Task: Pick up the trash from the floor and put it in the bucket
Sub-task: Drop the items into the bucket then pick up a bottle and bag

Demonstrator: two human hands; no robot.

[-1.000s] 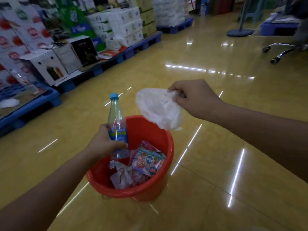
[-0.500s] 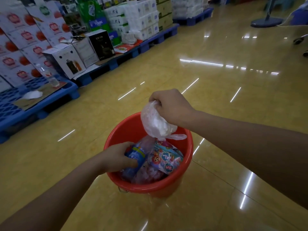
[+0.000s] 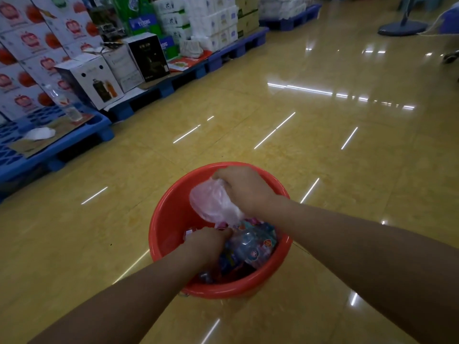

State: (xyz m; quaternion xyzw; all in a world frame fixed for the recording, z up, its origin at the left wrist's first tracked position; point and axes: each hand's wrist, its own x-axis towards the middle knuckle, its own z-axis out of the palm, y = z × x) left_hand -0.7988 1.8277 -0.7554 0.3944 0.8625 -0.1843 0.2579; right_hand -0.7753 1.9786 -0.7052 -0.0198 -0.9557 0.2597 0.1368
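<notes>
Now both loads have come down inside the red bucket, right hand still clenching the plastic bag, left hand against the laid bottle, grip unclear, so only release remains.

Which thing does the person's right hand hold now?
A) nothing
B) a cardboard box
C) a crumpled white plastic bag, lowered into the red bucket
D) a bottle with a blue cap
C: the right hand grips the white plastic bag inside the rim of the red bucket, above the other trash.
</notes>
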